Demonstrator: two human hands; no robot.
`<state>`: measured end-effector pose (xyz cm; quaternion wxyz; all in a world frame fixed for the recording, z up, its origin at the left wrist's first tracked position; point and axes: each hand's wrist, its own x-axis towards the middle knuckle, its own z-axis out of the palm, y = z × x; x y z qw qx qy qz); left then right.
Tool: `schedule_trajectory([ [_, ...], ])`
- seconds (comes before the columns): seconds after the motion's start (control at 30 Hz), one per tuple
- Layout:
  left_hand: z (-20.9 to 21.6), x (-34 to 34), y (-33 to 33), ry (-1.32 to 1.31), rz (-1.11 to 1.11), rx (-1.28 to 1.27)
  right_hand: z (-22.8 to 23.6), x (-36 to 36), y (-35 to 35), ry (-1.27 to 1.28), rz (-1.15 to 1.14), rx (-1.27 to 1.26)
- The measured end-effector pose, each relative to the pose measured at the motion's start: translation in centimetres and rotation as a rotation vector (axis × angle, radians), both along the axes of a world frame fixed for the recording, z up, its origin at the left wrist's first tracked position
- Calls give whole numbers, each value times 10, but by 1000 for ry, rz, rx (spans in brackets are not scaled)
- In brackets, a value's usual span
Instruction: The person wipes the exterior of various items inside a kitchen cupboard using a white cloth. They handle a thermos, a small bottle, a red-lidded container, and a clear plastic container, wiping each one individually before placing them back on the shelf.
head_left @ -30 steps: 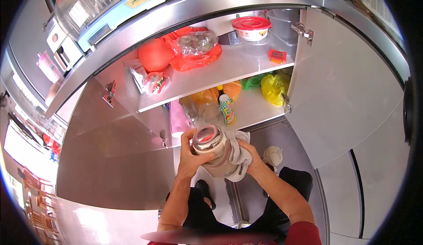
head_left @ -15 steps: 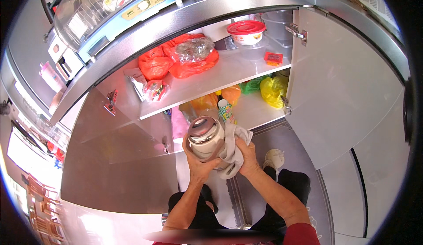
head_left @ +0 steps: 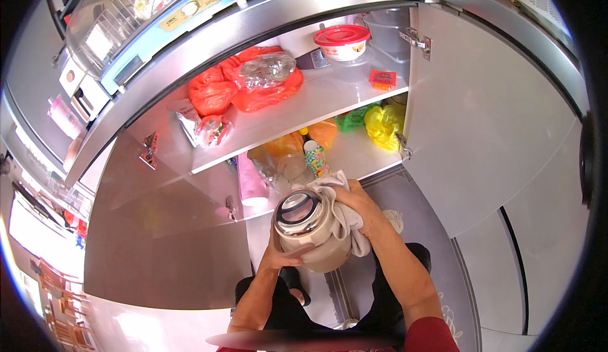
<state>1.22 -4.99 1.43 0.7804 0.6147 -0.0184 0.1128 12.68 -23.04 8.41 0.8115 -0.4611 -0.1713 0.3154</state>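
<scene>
A beige thermos jug (head_left: 326, 256) with a shiny chrome collar and a dark-rimmed lid is held in front of the open cabinet, its top tilted away to the left. My left hand (head_left: 277, 252) is closed around its left side near the handle, with some fingers hidden behind the jug. In my right hand (head_left: 360, 205) a light grey cloth (head_left: 344, 220) is bunched and pressed against the upper right of the jug. Part of the cloth hangs down along the body.
Red plastic bags (head_left: 253, 89), a red-lidded tub (head_left: 342, 42) and a small red packet (head_left: 382, 80) sit on the upper shelf (head_left: 297, 121). Below are a yellow bag (head_left: 383, 127) and a patterned cup (head_left: 315, 159). Open doors (head_left: 487, 118) flank me; a blue-based dish cabinet (head_left: 171, 29) tops the counter.
The jug has come lower and closer to me, and it has turned, showing more of its lid and body. My right hand and the cloth have shifted to its upper right side.
</scene>
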Motion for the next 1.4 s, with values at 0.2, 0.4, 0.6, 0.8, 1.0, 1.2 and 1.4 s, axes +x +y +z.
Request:
schedule_trajectory([
  [0.2,-19,-6,1,-27,-28,-163,-16,15,2,-450,127,-158],
  [0.4,0,4,-3,-26,-4,-260,-8,-2,11,-383,-181,-70],
  [0.6,-39,32,24,-132,181,-262,-7,-50,26,-1221,-577,-446],
  [0.8,5,34,-6,-214,365,0,-18,-60,32,-1413,-711,-530],
  [1.0,-20,16,18,18,128,-216,-19,-16,17,-429,-307,-72],
  [1.2,-8,16,13,26,-23,-235,-39,11,10,269,112,191],
  [1.4,18,28,6,-3,281,-52,-35,-3,19,176,-80,189],
])
